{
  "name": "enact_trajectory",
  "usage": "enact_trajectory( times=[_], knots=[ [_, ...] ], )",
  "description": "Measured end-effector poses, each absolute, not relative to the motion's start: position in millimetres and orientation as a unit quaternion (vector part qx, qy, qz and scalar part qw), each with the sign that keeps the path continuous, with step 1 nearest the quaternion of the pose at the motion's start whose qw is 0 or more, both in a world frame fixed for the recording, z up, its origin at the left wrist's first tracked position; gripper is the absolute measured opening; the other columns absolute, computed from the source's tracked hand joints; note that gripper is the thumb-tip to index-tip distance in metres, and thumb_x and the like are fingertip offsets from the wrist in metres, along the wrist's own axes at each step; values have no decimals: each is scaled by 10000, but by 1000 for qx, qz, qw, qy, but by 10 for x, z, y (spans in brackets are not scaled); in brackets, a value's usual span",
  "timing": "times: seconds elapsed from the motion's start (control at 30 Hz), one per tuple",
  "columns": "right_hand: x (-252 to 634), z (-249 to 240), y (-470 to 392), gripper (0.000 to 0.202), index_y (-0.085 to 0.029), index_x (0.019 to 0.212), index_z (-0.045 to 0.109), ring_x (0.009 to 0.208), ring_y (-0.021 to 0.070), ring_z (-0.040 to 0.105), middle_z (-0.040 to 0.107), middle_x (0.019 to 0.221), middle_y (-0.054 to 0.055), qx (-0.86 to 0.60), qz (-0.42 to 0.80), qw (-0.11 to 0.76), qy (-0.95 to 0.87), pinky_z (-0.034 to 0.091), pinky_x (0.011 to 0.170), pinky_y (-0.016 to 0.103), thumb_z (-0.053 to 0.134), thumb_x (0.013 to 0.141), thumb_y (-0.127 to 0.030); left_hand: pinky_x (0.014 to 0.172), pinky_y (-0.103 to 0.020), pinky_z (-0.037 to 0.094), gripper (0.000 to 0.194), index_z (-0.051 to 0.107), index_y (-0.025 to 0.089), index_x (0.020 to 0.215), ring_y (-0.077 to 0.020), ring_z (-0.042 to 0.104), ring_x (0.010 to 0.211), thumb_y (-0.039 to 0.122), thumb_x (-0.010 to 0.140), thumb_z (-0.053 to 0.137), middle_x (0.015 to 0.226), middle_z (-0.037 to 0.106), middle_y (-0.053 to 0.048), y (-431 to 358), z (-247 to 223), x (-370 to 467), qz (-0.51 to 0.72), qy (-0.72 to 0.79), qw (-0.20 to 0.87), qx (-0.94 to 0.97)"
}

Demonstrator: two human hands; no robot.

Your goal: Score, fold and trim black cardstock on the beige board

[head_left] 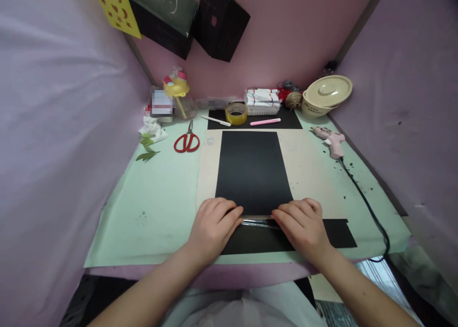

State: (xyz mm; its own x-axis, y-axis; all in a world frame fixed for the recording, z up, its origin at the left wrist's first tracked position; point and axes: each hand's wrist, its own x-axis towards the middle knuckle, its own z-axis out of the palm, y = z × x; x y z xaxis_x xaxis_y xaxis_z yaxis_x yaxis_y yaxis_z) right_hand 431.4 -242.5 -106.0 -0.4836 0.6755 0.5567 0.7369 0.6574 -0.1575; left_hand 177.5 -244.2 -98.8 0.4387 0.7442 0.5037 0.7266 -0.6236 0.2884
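Observation:
A black paper sheet (254,169) lies on a pale board in front of me. Along its near edge runs a glossy strip of clear tape (260,223), stretched between my two hands. My left hand (215,226) has its fingers closed at the strip's left end, over the sheet's near left corner. At the right end, my right hand (303,227) is closed likewise, thumb and fingertips together. The fingers hide both ends of the strip. Below it, nearer to me, lies another black piece (339,234), partly covered by my hands.
Red-handled scissors (186,142) lie at left. Behind the sheet are a tape roll (236,114), a white pen (216,121), a pink cutter (265,122) and a marker basket (262,108). At right, a pink glue gun (332,142) trails its black cord (365,200) near a lidded bowl (317,108).

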Motion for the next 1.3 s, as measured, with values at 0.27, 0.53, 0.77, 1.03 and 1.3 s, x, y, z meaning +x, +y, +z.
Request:
enact_trajectory(
  times=[0.27, 0.53, 0.77, 1.03, 1.3],
  knots=[
    [4216, -1048, -2459, 106, -186, 1007, 633, 887, 193, 571, 706, 956, 42, -442, -31, 267, -856, 345, 833, 385, 596, 908, -176, 659, -300, 421, 168, 649, 156, 931, -159, 515, 734, 110, 940, 488, 819, 658, -49, -2366, -1068, 1875, 296, 393, 25, 870],
    [4100, -1126, -2413, 148, -189, 944, 659, 830, 187, 528, 684, 897, 51, -420, 1, 258, -870, 374, 763, 357, 520, 932, -141, 679, -315, 438, 201, 639, 152, 958, -171, 502, 751, 116, 954, 441, 835, 640, -58, -2381, -1145, 1873, 274, 393, 43, 876],
    [4074, -1097, -2406, 202, -184, 869, 654, 786, 184, 501, 629, 840, 63, -473, 78, 249, -841, 365, 683, 333, 481, 968, -211, 668, -310, 439, 197, 641, 161, 889, -180, 502, 750, 176, 966, 460, 808, 604, -52, -2344, -1145, 1926, 230, 424, 53, 875],
    [4057, -1018, -2355, 166, -210, 826, 632, 769, 186, 510, 615, 827, 40, -515, 130, 215, -819, 352, 671, 329, 524, 950, -236, 685, -294, 463, 181, 665, 181, 805, -168, 574, 748, 207, 934, 540, 786, 631, -22, -2225, -942, 1968, 167, 486, 159, 843],
    [4091, -980, -2253, 205, -217, 732, 603, 709, 174, 546, 607, 730, 5, -553, 129, 186, -802, 344, 635, 316, 568, 925, -278, 624, -294, 455, 235, 661, 186, 724, -181, 612, 685, 245, 919, 545, 688, 632, -26, -2109, -844, 1890, 144, 525, 150, 826]
  ],
)
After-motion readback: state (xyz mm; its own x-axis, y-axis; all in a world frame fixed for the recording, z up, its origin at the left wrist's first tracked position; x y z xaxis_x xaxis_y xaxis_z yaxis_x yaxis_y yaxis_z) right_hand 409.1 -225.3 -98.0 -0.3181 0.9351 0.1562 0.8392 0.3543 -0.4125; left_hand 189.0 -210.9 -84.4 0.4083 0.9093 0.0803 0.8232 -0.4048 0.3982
